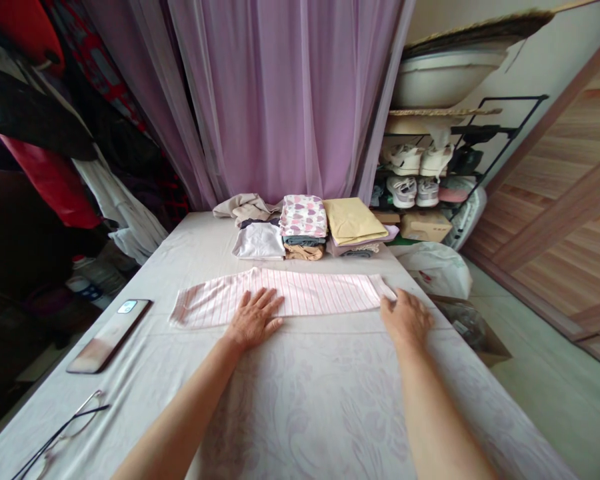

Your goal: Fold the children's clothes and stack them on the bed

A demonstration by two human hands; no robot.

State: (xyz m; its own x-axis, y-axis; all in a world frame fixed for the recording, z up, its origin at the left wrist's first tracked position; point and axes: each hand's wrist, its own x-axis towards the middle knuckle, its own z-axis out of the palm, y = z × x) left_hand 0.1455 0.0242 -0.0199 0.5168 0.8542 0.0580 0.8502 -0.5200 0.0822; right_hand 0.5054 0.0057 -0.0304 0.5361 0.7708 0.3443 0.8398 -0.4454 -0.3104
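A pink-and-white striped garment (280, 298) lies folded into a long flat strip across a pale patterned bedspread (325, 407). My left hand (254, 319) presses flat on its near edge, fingers spread. At the strip's right end, my right hand (406, 319) has its fingertips at the fabric's corner, and I cannot tell whether they grip it. Beyond the strip are folded stacks, including a heart-print pile (303, 217) and a yellow folded cloth (354, 221).
A phone (110, 337) and glasses (65, 433) lie on the bedspread's left side. Hanging clothes (50, 127) line the left, and a lilac curtain (280, 87) hangs behind. A shoe rack (420, 173), white plastic bag (435, 269) and cardboard box (470, 327) stand on the right.
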